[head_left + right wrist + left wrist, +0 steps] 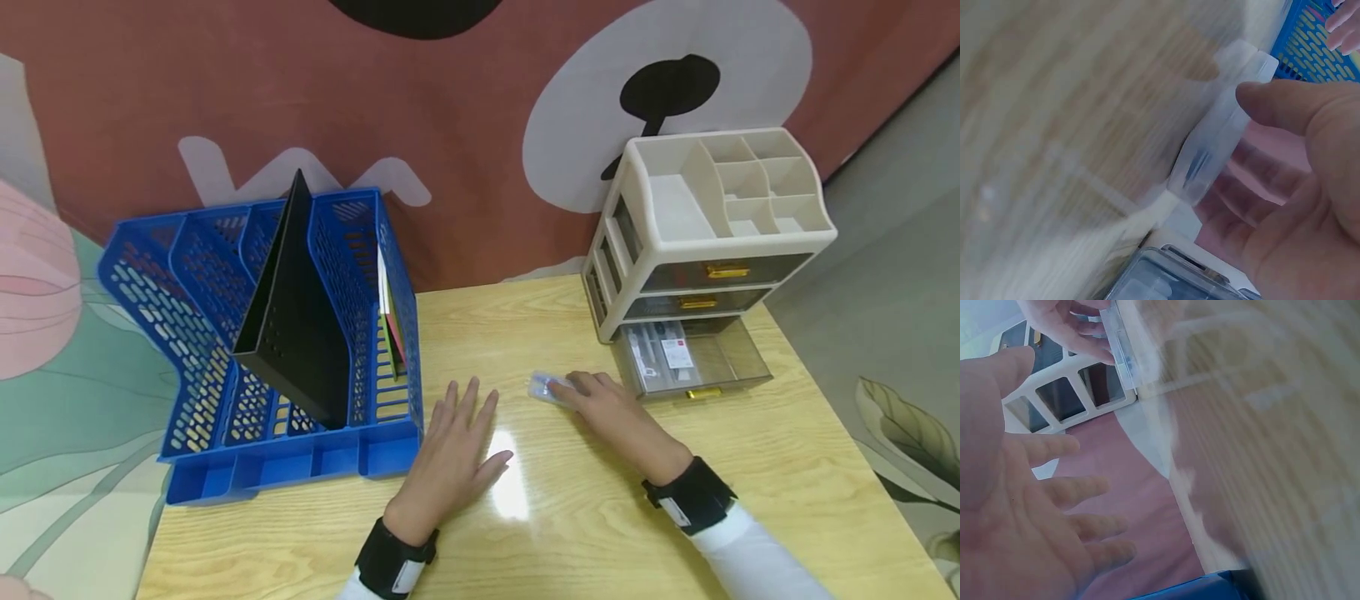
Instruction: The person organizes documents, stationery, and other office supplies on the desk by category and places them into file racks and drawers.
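Note:
My right hand [618, 423] holds a small clear plastic case [542, 387] low over the table, between thumb and fingers. In the right wrist view the thumb lies along one side of the flat, see-through case [1217, 140], with the fingers behind it; something slim and dark shows inside. My left hand [448, 454] is spread palm down near the blue organizer's front corner, its fingers straight and holding nothing. Right of the right hand, the bottom drawer [727, 360] of a cream drawer unit [645, 217] is pulled out, with clear packets and a white label [677, 353] inside.
A blue file organizer [292, 468] stands at the left, holding a tilted black folder [306, 333] and thin booklets [390, 325]. Compartments top the cream unit, and two tinted drawers above the pulled-out one are closed. A printed cloth [465, 125] hangs behind the wooden table [592, 533].

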### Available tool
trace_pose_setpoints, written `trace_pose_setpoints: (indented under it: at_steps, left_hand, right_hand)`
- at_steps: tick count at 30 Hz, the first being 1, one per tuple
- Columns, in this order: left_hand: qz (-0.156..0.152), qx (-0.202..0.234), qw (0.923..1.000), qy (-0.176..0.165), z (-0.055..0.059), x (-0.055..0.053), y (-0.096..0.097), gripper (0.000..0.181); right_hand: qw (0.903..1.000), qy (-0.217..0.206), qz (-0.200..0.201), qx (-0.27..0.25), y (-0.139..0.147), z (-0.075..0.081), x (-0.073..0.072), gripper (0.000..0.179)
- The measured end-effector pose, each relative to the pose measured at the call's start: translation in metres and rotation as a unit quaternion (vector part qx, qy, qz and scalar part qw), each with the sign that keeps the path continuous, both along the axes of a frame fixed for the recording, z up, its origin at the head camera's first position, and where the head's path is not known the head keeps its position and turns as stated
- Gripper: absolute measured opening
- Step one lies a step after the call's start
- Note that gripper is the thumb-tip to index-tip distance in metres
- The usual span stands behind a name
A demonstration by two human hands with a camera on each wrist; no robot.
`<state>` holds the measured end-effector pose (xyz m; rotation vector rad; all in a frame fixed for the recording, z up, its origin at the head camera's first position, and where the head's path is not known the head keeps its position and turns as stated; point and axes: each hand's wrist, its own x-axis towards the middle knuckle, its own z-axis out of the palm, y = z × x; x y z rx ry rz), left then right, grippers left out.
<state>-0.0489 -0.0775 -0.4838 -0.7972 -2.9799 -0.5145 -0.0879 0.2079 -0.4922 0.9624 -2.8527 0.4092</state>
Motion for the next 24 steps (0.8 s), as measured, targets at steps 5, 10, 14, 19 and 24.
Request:
trace_pose_setpoints:
  at_steps: [5,10,14,19,24]
  left_hand:
    - [0.003,0.000,1.0000,0.002,-0.001,0.000,0.002,0.078]
    - [0.002,0.007,1.0000,0.002,-0.003,-0.001,0.004,0.078]
    - [0.000,0.014,0.9999,-0.009,-0.004,-0.002,0.007,0.079]
    - [-0.004,0.014,0.9996,-0.023,-0.004,-0.002,0.012,0.079]
    - [-0.007,0.009,0.9997,-0.021,-0.004,-0.002,0.015,0.079]
  right_hand:
    - [0.9998,-0.020,-0.003,0.000,-0.003,0.001,0.006,0.070]
    - [0.9987,-0.049,-0.004,-0.014,-0.004,0.004,0.015,0.070]
    - [0.9986,-0.048,-0.004,-0.022,0.000,0.007,0.024,0.069]
    - [0.9976,-0.024,0.001,-0.065,0.008,0.018,0.035,0.063]
    - [0.9963,0.019,-0.009,-0.084,0.023,0.044,0.040,0.059]
